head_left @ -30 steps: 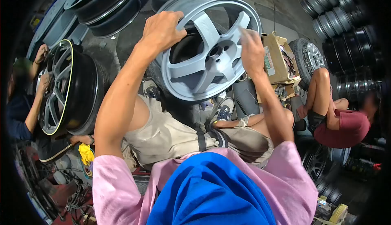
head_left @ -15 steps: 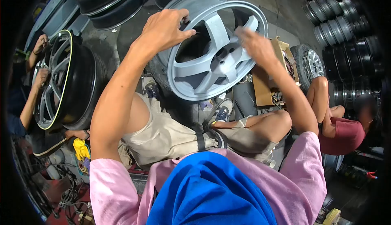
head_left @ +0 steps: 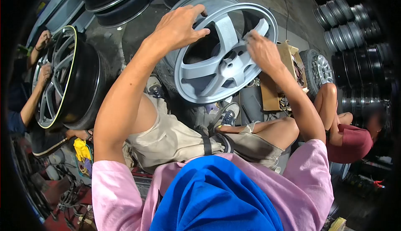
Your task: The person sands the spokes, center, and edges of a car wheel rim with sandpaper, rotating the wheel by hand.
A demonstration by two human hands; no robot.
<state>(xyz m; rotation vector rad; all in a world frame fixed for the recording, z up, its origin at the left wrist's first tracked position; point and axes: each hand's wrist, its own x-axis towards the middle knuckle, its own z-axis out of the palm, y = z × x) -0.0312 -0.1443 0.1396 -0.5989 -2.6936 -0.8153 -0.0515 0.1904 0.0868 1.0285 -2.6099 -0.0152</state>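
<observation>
A grey spoked wheel rim (head_left: 229, 34) stands tilted in front of me, facing my legs. My left hand (head_left: 182, 26) grips its upper left edge, thumb on the near side and fingers over the lip. At the right spokes is my right hand (head_left: 263, 52), its fingers bent together against a spoke; whatever lies between them is hidden and slightly blurred. Behind the rim's barrel, a dark tire is partly visible. My shoes (head_left: 229, 116) rest on the ground below the rim.
An open cardboard box (head_left: 270, 95) sits right of the rim, beside a tire with a silver wheel (head_left: 323, 68). Stacked rims (head_left: 359, 66) line the far right. A person in a red shirt (head_left: 353, 143) sits at right; another person's hands hold a yellow-edged wheel (head_left: 62, 74) at left.
The rim appears shifted slightly right and turned. My left hand moved right with its edge. My right hand slid over the spokes, its forearm now further right.
</observation>
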